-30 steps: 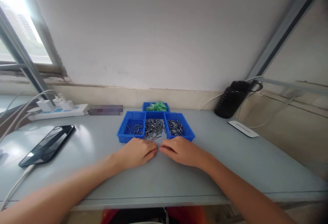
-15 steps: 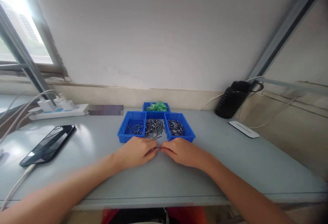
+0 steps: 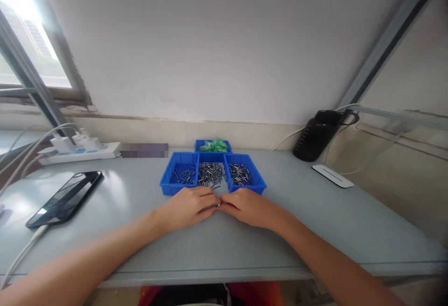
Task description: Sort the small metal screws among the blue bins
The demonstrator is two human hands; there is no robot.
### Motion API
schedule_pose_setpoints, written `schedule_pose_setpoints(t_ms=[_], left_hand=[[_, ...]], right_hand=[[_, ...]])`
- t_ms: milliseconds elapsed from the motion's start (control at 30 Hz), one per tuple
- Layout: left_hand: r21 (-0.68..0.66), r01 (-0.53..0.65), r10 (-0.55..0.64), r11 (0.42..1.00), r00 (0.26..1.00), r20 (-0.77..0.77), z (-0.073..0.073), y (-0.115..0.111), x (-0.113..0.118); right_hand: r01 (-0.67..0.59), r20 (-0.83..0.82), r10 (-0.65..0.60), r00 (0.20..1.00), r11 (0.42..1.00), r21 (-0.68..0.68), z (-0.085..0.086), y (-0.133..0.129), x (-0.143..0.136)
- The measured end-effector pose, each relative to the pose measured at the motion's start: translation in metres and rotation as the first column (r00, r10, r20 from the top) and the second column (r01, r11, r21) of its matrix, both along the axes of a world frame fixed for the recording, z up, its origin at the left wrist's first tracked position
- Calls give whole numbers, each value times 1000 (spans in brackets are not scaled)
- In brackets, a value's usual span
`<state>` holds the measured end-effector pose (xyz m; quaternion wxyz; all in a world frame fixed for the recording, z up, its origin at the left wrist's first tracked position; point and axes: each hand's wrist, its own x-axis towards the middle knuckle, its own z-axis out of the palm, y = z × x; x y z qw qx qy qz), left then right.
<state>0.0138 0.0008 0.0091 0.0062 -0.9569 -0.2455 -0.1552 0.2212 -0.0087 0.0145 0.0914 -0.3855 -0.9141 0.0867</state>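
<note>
My left hand (image 3: 191, 207) and my right hand (image 3: 248, 207) meet over the desk, just in front of the blue trays. Both are closed in a pinch, fingertips touching or nearly so. A thin, silvery, screw-like metal piece (image 3: 211, 206) shows between my left thumb and fingers, its end reaching my right fingertips. What my right fingers grip is mostly hidden. Behind my left hand, a blue tray (image 3: 168, 182) holds scattered slim metal pieces (image 3: 185, 175). Another blue tray (image 3: 258, 175) behind my right hand holds a denser heap of short metal pieces (image 3: 240, 174).
Between the trays lies a pile of metal pieces (image 3: 211, 174); a rear blue tray (image 3: 198, 145) holds green plastic packaging (image 3: 215, 145). A phone (image 3: 66, 198) on a cable and a power strip (image 3: 84, 154) are left. A black bottle (image 3: 317, 135) and white flat device (image 3: 332, 176) are right.
My fingertips have come closer together, and my left hand has shifted slightly to the right. More of the thin metal piece shows in my left fingers. The trays look the same.
</note>
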Motion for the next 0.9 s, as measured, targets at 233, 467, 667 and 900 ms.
schedule_pose_setpoints(t_ms=[233, 467, 667, 900], left_hand=[[8, -52, 52, 999, 998, -29, 1, -2, 1], [-13, -151, 150, 989, 988, -25, 3, -4, 3], [-2, -146, 146, 989, 989, -28, 1, -3, 3], [12, -166, 167, 986, 985, -54, 1, -2, 3]], right_hand=[[-3, -55, 0, 998, 999, -46, 1, -2, 1], [-6, -83, 0, 997, 997, -78, 5, -5, 2], [3, -50, -3, 999, 1000, -8, 7, -4, 1], [36, -3, -36, 999, 999, -24, 5, -3, 3]])
